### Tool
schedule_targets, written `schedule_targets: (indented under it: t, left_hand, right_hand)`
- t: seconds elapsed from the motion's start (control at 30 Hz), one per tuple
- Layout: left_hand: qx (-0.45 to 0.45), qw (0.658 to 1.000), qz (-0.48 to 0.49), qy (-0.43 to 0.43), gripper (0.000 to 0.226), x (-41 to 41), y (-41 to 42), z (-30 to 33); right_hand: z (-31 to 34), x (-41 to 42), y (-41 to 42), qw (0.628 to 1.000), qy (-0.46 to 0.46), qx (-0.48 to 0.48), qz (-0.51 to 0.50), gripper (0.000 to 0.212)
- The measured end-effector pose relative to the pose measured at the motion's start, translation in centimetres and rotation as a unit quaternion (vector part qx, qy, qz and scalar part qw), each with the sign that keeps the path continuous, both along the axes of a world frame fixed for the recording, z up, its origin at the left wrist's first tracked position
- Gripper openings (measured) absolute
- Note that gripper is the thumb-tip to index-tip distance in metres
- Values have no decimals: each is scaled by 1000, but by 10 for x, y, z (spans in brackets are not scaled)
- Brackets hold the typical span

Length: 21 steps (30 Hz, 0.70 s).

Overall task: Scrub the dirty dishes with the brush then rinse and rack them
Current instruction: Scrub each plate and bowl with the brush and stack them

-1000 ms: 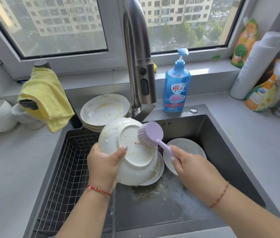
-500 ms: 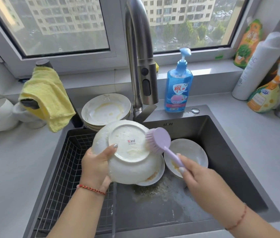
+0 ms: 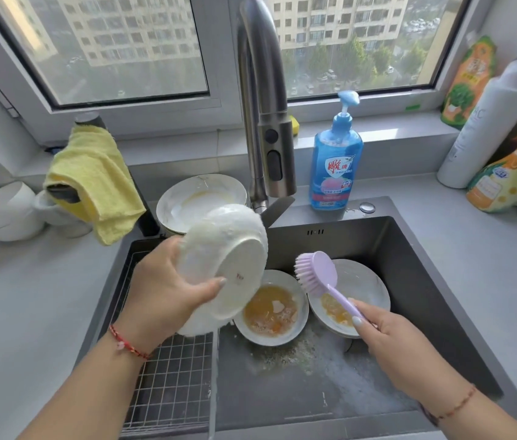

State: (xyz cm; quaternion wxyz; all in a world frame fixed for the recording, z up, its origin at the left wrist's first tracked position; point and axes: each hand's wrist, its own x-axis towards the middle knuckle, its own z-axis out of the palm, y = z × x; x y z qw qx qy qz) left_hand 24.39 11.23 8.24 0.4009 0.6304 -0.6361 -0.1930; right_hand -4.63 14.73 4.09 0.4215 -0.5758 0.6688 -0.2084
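I wash a bowl at the sink [image 3: 415, 249].
My left hand [image 3: 162, 290] grips the soapy bowl [image 3: 219, 262], mid-frame; my right hand [image 3: 390, 338] grips the brush [image 3: 320, 277] just right of it.

Lilac brush [image 3: 316, 273], white bowl [image 3: 223, 268].

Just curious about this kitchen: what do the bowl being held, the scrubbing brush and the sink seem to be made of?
Bowl: probably glazed white ceramic, glossy under suds, with a stamped foot ring.
Brush: likely lilac plastic, smooth moulded head and handle, stiff synthetic-looking bristles.
Sink: apparently dark metal, matte brushed sheen; could be coated steel.
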Motion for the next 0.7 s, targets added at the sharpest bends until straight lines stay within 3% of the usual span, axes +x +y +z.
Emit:
schedule_targets:
  t: [0.07, 0.13, 0.23, 0.37, 0.47, 0.7]
  left_hand:
    - [-48, 988, -56, -132, 51, -2, 2, 5]
    - [-108, 950, -120, -266, 65, -4, 3, 5]
    - [-190, 896, -149, -372, 73, 1, -1, 2]
    - [-225, 871, -142, -413, 68, 15, -11, -3]
    - [-244, 856, -145, -432, 50, 24, -21, -7]
    - [-244, 859, -144, -426, 50, 48, -60, -18]
  right_hand:
    - [1, 2, -1, 1000, -7, 5, -1, 39]
    - [1, 5, -3, 1000, -11, 13, 1, 39]
    - [1, 8, -4, 1000, -5, 21, 6, 35]
    - [-2, 8, -4, 999, 8, 29, 14, 35]
    - [-2, 8, -3, 999, 22, 40, 22, 33]
    - [-2, 9, -2, 998, 47, 38, 30, 34]
